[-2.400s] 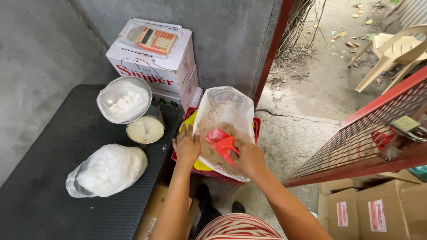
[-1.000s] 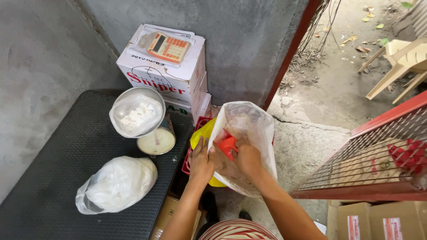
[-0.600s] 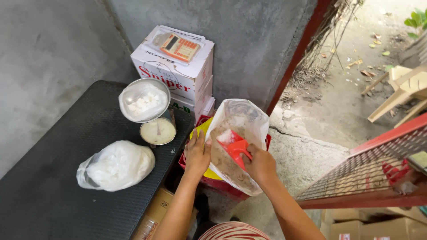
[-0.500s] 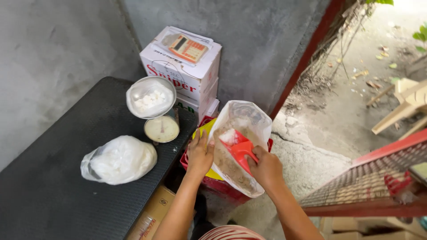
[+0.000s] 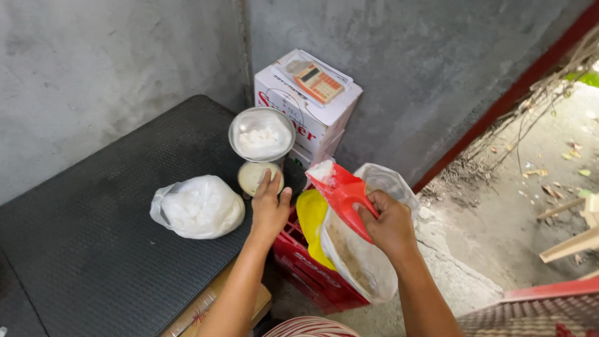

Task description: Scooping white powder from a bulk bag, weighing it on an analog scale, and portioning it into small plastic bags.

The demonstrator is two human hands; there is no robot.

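Note:
My right hand grips a red plastic scoop with a little white powder at its tip, raised above a large clear plastic sack of whitish grain or powder. The sack stands in a red crate beside a yellow bag. My left hand is open and rests by the round dial base of a weighing scale. The scale's metal pan holds a small heap of white powder.
A tied clear bag of white powder lies on the black ribbed tabletop. A white cardboard box with an orange calculator on top stands against the grey concrete wall. Bare ground with debris lies to the right.
My right hand has lifted the red scoop out of the sack toward the scale. My left hand has let go of the sack's rim and moved to the scale's base.

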